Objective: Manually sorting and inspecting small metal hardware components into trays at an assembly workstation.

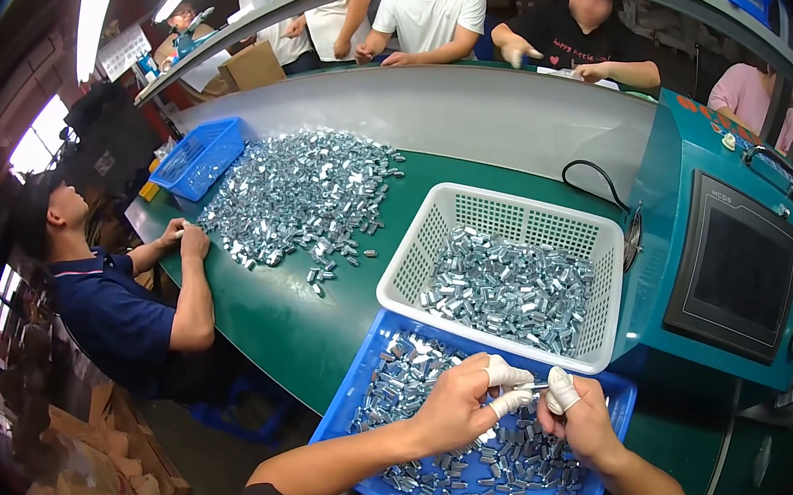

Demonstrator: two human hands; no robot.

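Note:
Over a blue tray (338, 415) my two hands meet, white covers on several of their fingertips. My left hand (469, 401) is closed in a pinch on a small, slim silvery metal piece (539, 387). From the other side my right hand (584, 423) is closed too, thumb and finger at the end of that piece; the fingers hide most of it. Many loose metal pieces (528, 468) like short shiny cylinders lie in the tray below. Just beyond my hands a white perforated basket (408, 278) holds a heap of similar pieces (510, 285).
A teal machine (657, 277) with a dark screen (736, 272) and red button stands right of the basket. On the green table (276, 317) lies a big pile of metal pieces (305, 193), beside a blue bin (199, 157). A co-worker (116, 304) sits left; others work behind the partition (528, 126).

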